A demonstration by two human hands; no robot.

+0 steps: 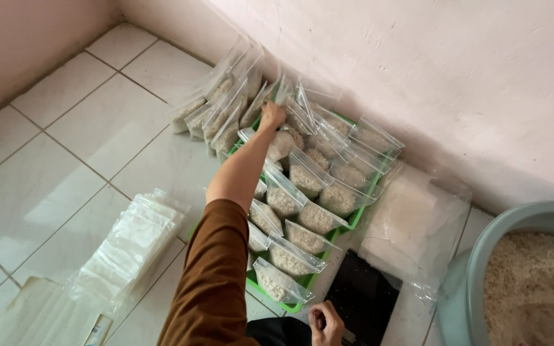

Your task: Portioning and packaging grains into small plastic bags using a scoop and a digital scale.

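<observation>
My left hand reaches far forward on a brown-sleeved arm, with its fingers closed on the top of a clear zip bag of pale grains. That bag stands among several similar filled bags, packed in rows on green trays against the wall. My right hand is low in the view, curled into a loose fist with nothing visible in it. It rests at the near edge of a flat black scale.
A stack of empty clear bags lies on the white tiled floor to the left. A large crumpled clear plastic bag lies right of the trays. At the far right is a grey-green basin full of pale grains.
</observation>
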